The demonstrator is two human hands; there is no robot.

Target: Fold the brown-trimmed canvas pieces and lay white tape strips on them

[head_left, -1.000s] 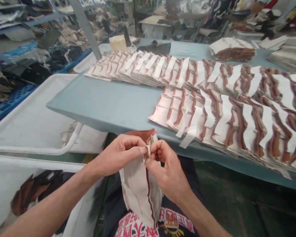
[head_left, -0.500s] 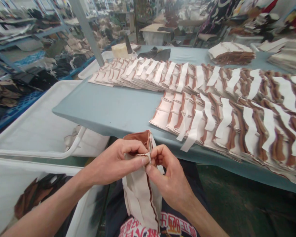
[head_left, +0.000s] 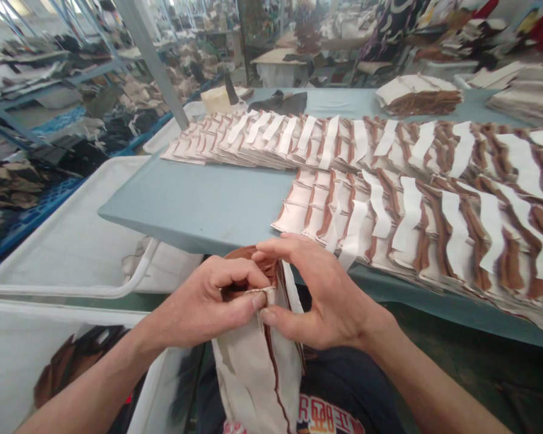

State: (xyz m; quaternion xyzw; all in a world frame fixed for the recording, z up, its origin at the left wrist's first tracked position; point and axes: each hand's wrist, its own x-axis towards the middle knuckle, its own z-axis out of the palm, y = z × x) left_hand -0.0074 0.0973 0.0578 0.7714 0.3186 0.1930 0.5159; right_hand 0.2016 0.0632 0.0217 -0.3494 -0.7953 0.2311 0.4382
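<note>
A sewn cream and brown leather piece [head_left: 247, 367] hangs upright above my lap, its brown inner side showing at the top opening. My left hand [head_left: 208, 298] is closed on its upper edge, thumb outside and fingers inside, close to a dark brown vertical seam. Stretched over the top opening are the fingers of my right hand [head_left: 323, 289]; its thumb rests against the piece beside that seam. No grip of the right fingers on the piece shows. The lower end of the piece drops out of view.
On the blue-grey table [head_left: 194, 202] lie overlapping rows of similar pieces [head_left: 298, 208] with white strips. A folded stack [head_left: 419, 93] sits farther back. White bins [head_left: 58, 241] stand at left, and a grey post [head_left: 151, 60] rises beyond the table's left end.
My right hand has gone from a pinch at the seam to spread fingers raised over the top opening. The left hand keeps its grip, slightly lower. The view has shifted a little.
</note>
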